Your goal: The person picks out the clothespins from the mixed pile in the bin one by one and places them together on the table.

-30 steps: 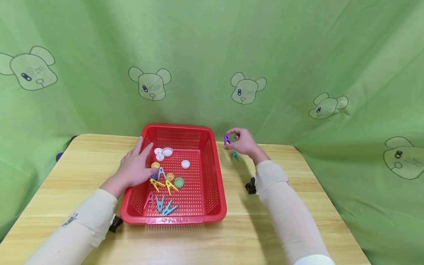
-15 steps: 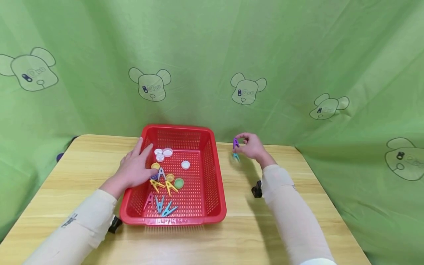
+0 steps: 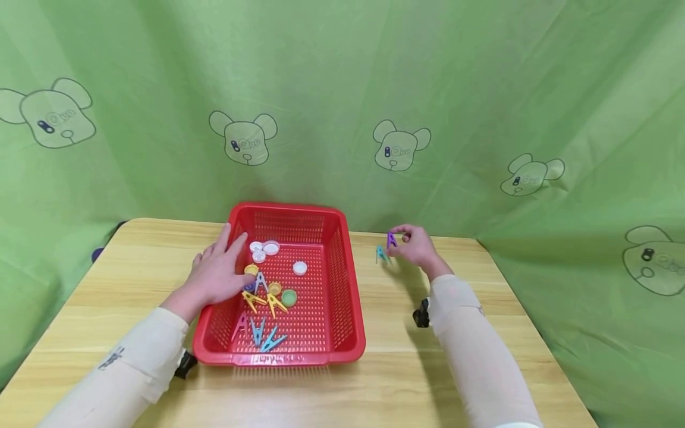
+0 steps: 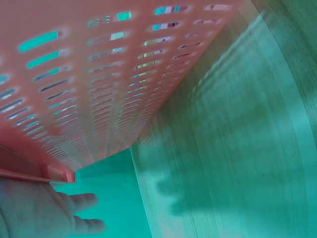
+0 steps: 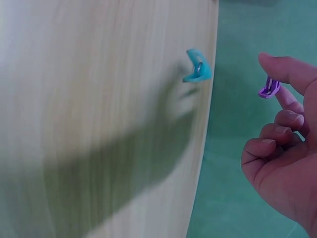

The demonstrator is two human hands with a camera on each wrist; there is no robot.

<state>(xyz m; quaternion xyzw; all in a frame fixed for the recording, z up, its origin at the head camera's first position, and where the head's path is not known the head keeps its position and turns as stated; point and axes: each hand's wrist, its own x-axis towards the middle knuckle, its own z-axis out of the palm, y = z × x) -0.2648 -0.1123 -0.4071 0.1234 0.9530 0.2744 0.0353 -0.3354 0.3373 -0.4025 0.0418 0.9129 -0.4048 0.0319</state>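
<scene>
My right hand (image 3: 418,245) pinches a purple clothespin (image 3: 392,239) between thumb and forefinger, above the far part of the table. In the right wrist view the purple clothespin (image 5: 269,88) shows at the fingertips, with the other fingers curled in. A teal clothespin (image 3: 381,254) lies on the table just left of this hand. My left hand (image 3: 214,276) rests over the left rim of the red plastic basket (image 3: 353,297), fingers straight and spread. Its thumb reaches inside. In the left wrist view, straight fingers (image 4: 84,201) extend past the basket's rim.
Inside the basket lie several clothespins, among them a yellow one (image 3: 275,304) and a blue one (image 3: 273,340), and several bottle caps, including a green one (image 3: 289,297) and a white one (image 3: 299,268). A green curtain (image 3: 321,71) hangs behind the wooden table (image 3: 385,368).
My right hand has moved right and slightly nearer with the purple clothespin, passing over the teal one to its right side. The left hand has stayed on the basket.
</scene>
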